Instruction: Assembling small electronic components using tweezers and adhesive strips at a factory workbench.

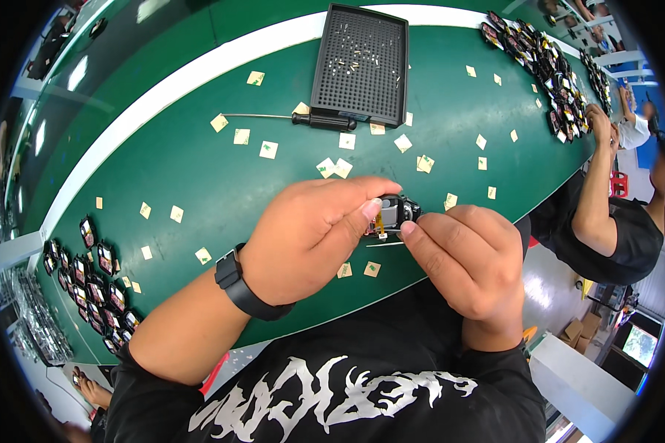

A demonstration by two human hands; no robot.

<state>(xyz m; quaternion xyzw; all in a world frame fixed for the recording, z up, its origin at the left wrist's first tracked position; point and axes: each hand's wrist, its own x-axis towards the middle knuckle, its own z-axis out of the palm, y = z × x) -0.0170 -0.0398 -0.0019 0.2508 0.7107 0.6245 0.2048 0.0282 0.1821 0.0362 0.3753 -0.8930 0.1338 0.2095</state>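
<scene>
My left hand (314,236) and my right hand (469,258) meet over the near edge of the green table (199,170). Between their fingertips they hold a small black module (399,210) with a short orange strip at its lower left. The thumb and forefinger of my left hand pinch its left side. My right hand's forefinger presses it from the right and below. A thin metal pin (384,244) shows just under the module; which hand holds it is hidden. A black band sits on my left wrist (244,288).
A black perforated tray (362,63) with small screws lies at the far side, a black-handled screwdriver (310,118) in front of it. Small tan paper squares (268,150) litter the table. Piles of black modules lie at the left (100,284) and far right (543,63). Another person (606,207) works at the right.
</scene>
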